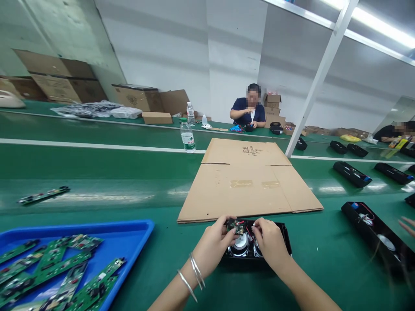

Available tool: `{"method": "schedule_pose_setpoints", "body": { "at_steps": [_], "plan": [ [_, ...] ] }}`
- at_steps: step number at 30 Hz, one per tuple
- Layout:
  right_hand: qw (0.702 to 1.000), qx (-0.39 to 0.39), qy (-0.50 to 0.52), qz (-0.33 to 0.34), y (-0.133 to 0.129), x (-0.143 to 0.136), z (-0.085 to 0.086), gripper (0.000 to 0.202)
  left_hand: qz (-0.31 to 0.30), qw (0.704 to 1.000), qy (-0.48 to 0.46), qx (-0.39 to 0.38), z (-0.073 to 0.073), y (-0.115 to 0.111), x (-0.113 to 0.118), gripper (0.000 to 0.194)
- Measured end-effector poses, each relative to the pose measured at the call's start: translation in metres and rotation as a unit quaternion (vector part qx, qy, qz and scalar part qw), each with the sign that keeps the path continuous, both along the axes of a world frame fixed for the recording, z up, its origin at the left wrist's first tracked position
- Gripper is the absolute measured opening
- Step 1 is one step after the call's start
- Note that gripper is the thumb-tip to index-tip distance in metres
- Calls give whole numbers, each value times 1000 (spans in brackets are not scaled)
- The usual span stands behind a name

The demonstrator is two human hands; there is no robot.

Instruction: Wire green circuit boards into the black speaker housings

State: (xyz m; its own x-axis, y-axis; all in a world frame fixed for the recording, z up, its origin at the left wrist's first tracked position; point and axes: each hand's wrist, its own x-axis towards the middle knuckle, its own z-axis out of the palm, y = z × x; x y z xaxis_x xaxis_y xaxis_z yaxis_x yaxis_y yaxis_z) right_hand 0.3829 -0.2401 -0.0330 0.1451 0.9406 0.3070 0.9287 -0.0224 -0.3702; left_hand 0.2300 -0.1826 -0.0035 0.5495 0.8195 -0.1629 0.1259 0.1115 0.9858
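Near the bottom centre, a black speaker housing (285, 239) lies on the green bench, with round silver speakers (240, 244) inside. My left hand (216, 241), with bangles on the wrist, pinches a small green circuit board (237, 226) above the housing's left part. My right hand (269, 242) is closed over the housing's middle, its fingertips pinching a small white piece (253, 225) beside the board. Thin red wires show between the two hands. Part of the housing is hidden behind my right hand.
At the lower left, a blue tray (136, 242) holds several circuit boards. Flattened cardboard (249, 190) lies just beyond the housing. Another open housing (369, 233) is at right, near another person's hand (407, 226). A bottle (187, 137) stands beyond; a person (238, 113) works across the bench.
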Motion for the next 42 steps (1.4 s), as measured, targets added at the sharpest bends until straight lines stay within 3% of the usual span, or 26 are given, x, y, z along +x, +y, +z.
{"method": "schedule_pose_setpoints", "body": {
  "at_steps": [4,9,13,22,32,38,42],
  "plan": [
    [998,5,-6,66,1,2,0,20,14,999,-1,34,-6,1,2,24],
    [993,-49,-24,105,0,6,4,20,33,980,98,168,-11,-2,5,26],
    [987,-57,-62,138,-2,5,9,19,-16,955,189,228,-6,-6,5,28],
    [985,-15,-118,123,-3,-7,0,18,-51,933,231,270,1,-8,5,31],
    [994,-23,-7,108,-3,-6,3,23,-61,954,170,240,3,-3,3,27],
    [991,59,-89,85,-6,-11,-8,25,-62,949,166,259,3,-4,4,28],
    [989,73,-100,85,-8,-13,-10,24,-77,948,148,271,5,-2,2,27]
  ]
}}
